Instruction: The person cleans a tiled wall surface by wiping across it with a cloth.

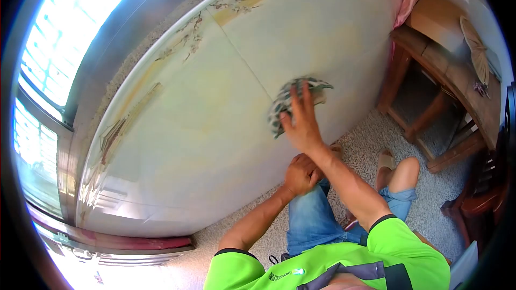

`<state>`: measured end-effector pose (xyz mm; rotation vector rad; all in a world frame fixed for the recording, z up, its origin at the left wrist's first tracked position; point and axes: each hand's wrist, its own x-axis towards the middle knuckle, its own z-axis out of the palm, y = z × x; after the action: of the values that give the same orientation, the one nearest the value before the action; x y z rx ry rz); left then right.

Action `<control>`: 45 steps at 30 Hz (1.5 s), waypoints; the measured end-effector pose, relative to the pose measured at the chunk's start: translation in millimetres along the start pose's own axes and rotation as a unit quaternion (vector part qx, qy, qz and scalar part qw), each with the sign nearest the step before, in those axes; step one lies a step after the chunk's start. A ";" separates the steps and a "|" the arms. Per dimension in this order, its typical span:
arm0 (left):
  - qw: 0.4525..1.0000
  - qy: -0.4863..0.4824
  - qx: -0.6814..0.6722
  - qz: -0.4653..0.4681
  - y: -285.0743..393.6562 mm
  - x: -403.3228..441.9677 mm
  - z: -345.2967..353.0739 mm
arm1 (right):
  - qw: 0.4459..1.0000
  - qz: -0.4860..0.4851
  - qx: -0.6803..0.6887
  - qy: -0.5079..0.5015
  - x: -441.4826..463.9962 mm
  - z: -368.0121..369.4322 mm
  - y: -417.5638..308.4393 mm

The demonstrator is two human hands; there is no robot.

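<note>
My right hand (304, 126) presses a crumpled dark-and-white checked cloth (280, 108) flat against a pale, glossy wall panel (215, 102). Its fingers are spread over the cloth, and part of the cloth sticks out beyond the fingertips. Below it, my left hand (302, 175) rests at my bent knee in blue denim shorts (314, 215). The fingers of that hand are curled in, and nothing shows in them. A thin seam runs down the panel to the cloth, and painted blossom branches (193, 35) decorate its upper edge.
A barred window (54, 64) lets in bright light at the left. On the right stands a wooden bench (435, 64) with a cardboard box (438, 19) and a folded hand fan (474, 48) on it. Dark red wooden furniture (478, 198) is at the lower right, above speckled flooring (360, 134).
</note>
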<state>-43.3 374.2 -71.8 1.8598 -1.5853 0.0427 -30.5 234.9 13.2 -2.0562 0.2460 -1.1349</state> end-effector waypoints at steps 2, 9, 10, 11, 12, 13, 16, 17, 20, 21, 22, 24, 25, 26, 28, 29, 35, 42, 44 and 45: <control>0.997 -0.048 -0.015 -0.051 -1.3 -1.5 2.2 | 0.997 -0.073 -0.013 -0.009 7.8 5.9 -27.8; 1.000 -0.013 0.013 0.010 -0.4 2.9 3.3 | 0.981 -0.186 -0.057 0.018 90.6 -38.1 -45.7; 1.000 -0.014 0.013 0.012 -2.1 2.3 4.2 | 0.976 -0.187 -0.082 0.071 106.1 -46.8 -37.3; 1.000 -0.011 0.016 0.014 -3.9 1.1 5.1 | 0.969 -0.187 -0.105 0.123 120.5 -56.2 -29.3; 1.000 -0.007 0.019 0.015 -4.8 0.8 5.7 | 0.969 -0.188 -0.106 0.124 134.2 -66.2 -18.2; 1.000 -0.007 0.019 0.016 -4.1 0.7 5.0 | 0.967 -0.174 -0.107 0.155 146.4 -77.4 -4.5; 1.000 -0.001 0.013 0.000 -1.2 -0.1 1.2 | 0.972 -0.098 -0.076 0.201 155.7 -97.7 39.0; 1.000 0.001 0.013 -0.003 -1.4 0.1 0.7 | 0.975 -0.036 -0.045 0.215 154.2 -99.3 53.3; 1.000 0.002 0.010 -0.006 -4.7 -3.0 3.7 | 0.980 0.053 -0.017 0.191 119.6 -85.8 81.0; 1.000 -0.001 0.009 -0.007 -6.6 -1.6 4.0 | 0.983 0.057 -0.016 0.176 105.7 -73.7 85.9; 1.000 0.000 0.011 -0.005 -5.1 0.0 2.8 | 0.985 0.062 -0.014 0.160 87.2 -61.3 86.2; 1.000 -0.003 0.009 -0.003 -0.2 1.9 0.8 | 0.991 0.038 0.006 0.129 49.5 -33.5 65.3; 1.000 -0.005 0.011 -0.002 -0.8 1.9 1.8 | 0.994 -0.007 -0.009 0.113 36.1 -22.4 52.0; 1.000 -0.003 0.020 0.003 -2.2 1.1 3.9 | 0.994 -0.052 -0.025 0.097 27.1 -13.8 36.5; 1.000 -0.006 0.029 0.009 -3.1 -0.5 7.2 | 0.995 -0.082 -0.042 0.047 23.2 -7.2 -5.5; 0.999 -0.015 0.030 0.010 -3.5 -1.3 8.0 | 0.995 -0.079 -0.042 0.050 31.5 -11.3 -23.8; 0.999 -0.013 0.023 0.021 -4.6 -0.6 7.7 | 0.959 -0.235 -0.116 0.109 151.2 -78.9 -39.5; 1.000 0.000 0.016 0.017 -9.3 2.7 4.6 | 0.955 -0.056 -0.140 0.256 213.7 -151.6 130.8; 1.000 0.002 0.009 0.019 -10.3 5.5 4.1 | 0.960 0.002 -0.115 0.254 172.4 -132.8 156.3; 1.000 0.003 0.001 0.020 -8.7 4.5 5.1 | 0.963 0.040 -0.117 0.239 147.6 -114.5 167.2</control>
<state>-36.5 367.9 -77.8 1.8277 -1.6185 0.0661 -3.7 -13.9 27.5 -1.9172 0.7228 -1.6045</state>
